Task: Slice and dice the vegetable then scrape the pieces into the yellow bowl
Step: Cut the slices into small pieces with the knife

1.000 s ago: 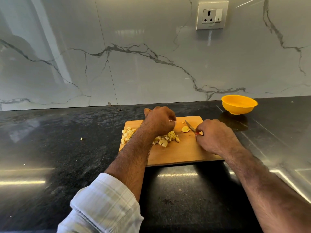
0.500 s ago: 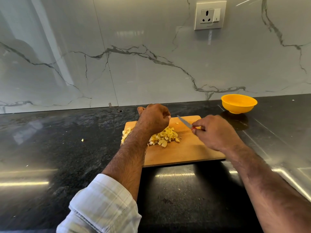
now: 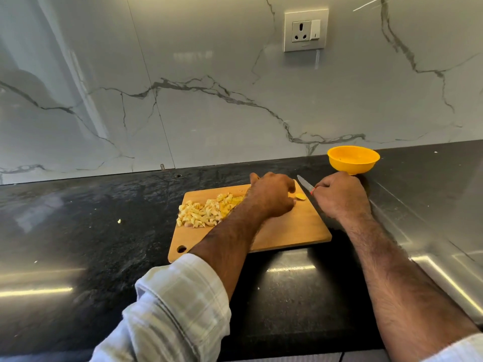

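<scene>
Black speckled stone counter [image 3: 78, 231] is backed by a white marble wall [image 3: 183, 87]. Small red-handled knife [image 3: 304, 184] is gripped by the right hand [image 3: 339, 197]. Left hand [image 3: 271, 195] is curled on the wooden cutting board [image 3: 295, 231]; its grasp cannot be told.

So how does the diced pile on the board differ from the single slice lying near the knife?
The diced pile is many small pale cubes heaped together; the single slice is one flat, rounded, deeper yellow piece. The pile lies on the left part of the cutting board, left of the left hand; the slice lies near the board's far right corner, between both hands. Both rest on the board, outside the yellow bowl.
</scene>
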`<state>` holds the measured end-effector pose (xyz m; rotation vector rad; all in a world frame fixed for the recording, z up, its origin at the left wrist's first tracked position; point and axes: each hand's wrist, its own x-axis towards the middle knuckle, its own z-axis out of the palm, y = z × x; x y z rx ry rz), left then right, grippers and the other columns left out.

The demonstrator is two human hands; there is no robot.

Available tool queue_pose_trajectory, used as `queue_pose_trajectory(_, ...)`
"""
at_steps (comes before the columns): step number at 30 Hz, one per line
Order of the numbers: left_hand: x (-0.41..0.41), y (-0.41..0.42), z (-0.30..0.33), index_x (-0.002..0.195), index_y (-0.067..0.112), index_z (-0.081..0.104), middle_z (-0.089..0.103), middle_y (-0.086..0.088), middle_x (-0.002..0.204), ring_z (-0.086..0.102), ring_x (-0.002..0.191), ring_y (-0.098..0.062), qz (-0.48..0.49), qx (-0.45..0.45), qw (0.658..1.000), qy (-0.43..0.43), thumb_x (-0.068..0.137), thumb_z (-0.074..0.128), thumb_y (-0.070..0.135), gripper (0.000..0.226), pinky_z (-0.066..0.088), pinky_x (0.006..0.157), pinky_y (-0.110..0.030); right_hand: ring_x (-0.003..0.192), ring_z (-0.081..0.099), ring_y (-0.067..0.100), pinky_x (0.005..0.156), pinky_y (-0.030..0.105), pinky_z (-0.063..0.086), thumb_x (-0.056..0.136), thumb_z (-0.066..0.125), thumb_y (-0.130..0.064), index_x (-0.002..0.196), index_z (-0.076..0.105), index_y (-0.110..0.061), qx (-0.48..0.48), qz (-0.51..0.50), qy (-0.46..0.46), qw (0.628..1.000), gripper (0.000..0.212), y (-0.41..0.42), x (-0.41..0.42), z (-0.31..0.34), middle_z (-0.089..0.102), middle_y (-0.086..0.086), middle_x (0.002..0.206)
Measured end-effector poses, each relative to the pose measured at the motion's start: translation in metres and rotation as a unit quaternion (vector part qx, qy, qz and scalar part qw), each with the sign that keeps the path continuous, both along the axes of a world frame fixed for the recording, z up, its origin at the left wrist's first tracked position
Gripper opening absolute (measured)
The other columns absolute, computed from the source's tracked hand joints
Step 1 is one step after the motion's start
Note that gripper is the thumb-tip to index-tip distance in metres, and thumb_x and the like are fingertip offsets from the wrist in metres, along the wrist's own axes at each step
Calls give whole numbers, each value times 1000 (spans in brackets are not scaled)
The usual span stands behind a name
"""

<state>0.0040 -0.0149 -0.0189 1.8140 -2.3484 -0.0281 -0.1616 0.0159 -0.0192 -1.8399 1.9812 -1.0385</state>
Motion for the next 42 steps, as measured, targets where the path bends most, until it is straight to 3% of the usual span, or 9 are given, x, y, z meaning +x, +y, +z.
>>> queue_pose_trajectory(3, -14, -9, -6, 125, 36, 69, 67, 11, 124, 56, 124, -18, -2, 6, 1000, 4, 96, 70, 48, 31, 28, 110, -60, 60, 62, 19, 52, 27, 48, 86, 67, -24, 66, 72, -13, 16, -22, 1, 1000, 23, -1, -4, 0, 68, 2, 64)
queue_pose_trajectory(6, -20, -17, -7, 118, 37, 71, 65, 12, 119, 57, 119, -16, -8, 10, 1000, 9, 97, 68, 48, 24, 30, 108, -60, 61, 61, 18, 51, 24, 39, 85, 67, -26, 72, 73, -14, 29, -34, 7, 999, 19, -3, -5, -1, 69, 1, 69)
queue_pose_trajectory(11, -18, -16, -5, 116, 36, 71, 64, 13, 115, 56, 116, -15, -36, -20, 999, 1, 102, 64, 35, 15, 33, 106, -53, 61, 62, 16, 49, 24, 40, 85, 66, -26, 75, 75, -16, 28, -23, 16, 999, 17, -3, -6, 2, 69, -1, 70)
queue_pose_trajectory(14, -4, -10, -1, 115, 36, 72, 63, 12, 115, 55, 116, -15, -44, -44, 998, -18, 104, 62, 33, 16, 34, 105, -48, 63, 64, 17, 52, 29, 53, 85, 66, -25, 76, 78, -17, 25, 7, 30, 999, 17, -1, -3, 3, 71, 0, 69)
queue_pose_trajectory(18, 25, -1, 4, 116, 39, 74, 65, 12, 122, 54, 120, -15, -23, -23, 998, -49, 102, 66, 34, 17, 33, 108, -48, 75, 64, 14, 57, 24, 49, 88, 72, -33, 102, 80, -20, 65, 66, 89, 992, 20, 0, 9, 2, 73, 0, 89)
queue_pose_trajectory(22, 36, 4, -5, 114, 36, 77, 69, 15, 120, 58, 118, -12, -7, -30, 999, 9, 100, 68, 28, 18, 32, 111, -48, 83, 65, 13, 75, 32, 62, 85, 76, -39, 113, 76, -23, 97, 102, 138, 980, 32, 1, 21, -3, 69, -2, 97)
queue_pose_trajectory(30, 40, 0, -3, 119, 33, 75, 71, 13, 121, 57, 121, -14, 23, -25, 998, 43, 96, 74, 35, 23, 31, 115, -54, 80, 61, 11, 60, 24, 51, 86, 76, -40, 106, 78, -25, 62, 94, 170, 979, 25, 0, 23, -3, 67, -4, 98)
queue_pose_trajectory(38, 45, -1, -3, 118, 37, 76, 70, 14, 125, 55, 125, -15, 3, 12, 999, 45, 100, 70, 35, 20, 29, 115, -58, 87, 66, 12, 75, 27, 60, 85, 79, -34, 112, 79, -25, 23, 113, 159, 981, 28, 4, 26, 0, 75, -1, 110)
queue_pose_trajectory(42, 44, -1, -4, 120, 38, 76, 67, 14, 132, 51, 131, -17, -4, 19, 999, 27, 101, 68, 35, 21, 29, 116, -60, 84, 65, 11, 73, 25, 59, 85, 80, -32, 112, 79, -23, 58, 120, 176, 975, 29, 3, 28, 0, 74, -3, 103)
